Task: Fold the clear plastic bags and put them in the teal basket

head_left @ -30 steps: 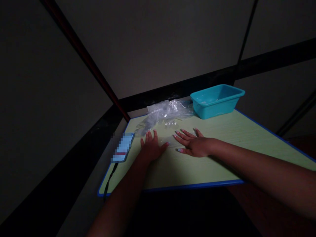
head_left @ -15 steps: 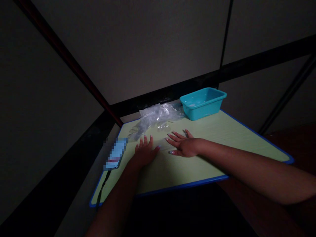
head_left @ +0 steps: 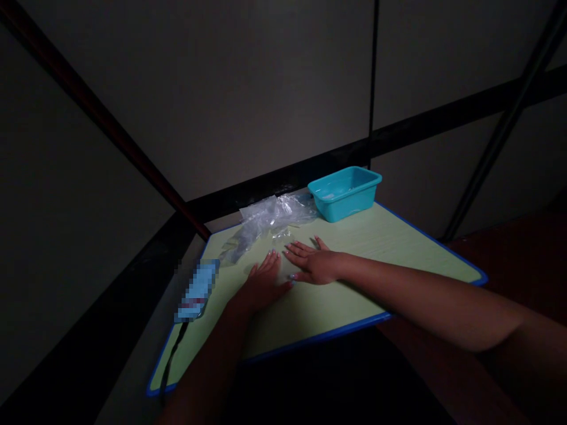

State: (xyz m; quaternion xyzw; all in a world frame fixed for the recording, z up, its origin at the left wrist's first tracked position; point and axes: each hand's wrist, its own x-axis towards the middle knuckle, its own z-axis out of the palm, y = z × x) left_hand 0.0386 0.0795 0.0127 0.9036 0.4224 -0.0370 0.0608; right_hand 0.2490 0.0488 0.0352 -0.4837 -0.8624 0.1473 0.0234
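My left hand (head_left: 264, 282) lies flat on the pale green table (head_left: 345, 304), fingers stretched forward and thumb out to the right. Close beside it, my right hand (head_left: 315, 264) is spread palm down, its fingers pointing left. The two thumbs nearly meet. Between the hands is a faint, translucent patch that looks like clear plastic, mostly hidden and hard to make out. Just beyond the fingertips sits a small clear plastic piece (head_left: 282, 235). Behind it, crumpled clear plastic bags (head_left: 266, 218) are heaped along the back of the table.
A turquoise plastic basin (head_left: 349, 205) stands at the back right, touching or close to the bags. On the left edge rests a blurred-out, phone-like flat object (head_left: 198, 290) with a black strap (head_left: 172, 357). Walls rise behind and left; the table has a blue rim (head_left: 425, 233).
My hands have come closer together, the right one moving toward the left, and the left hand's fingers are less spread. The whole view has shifted slightly.
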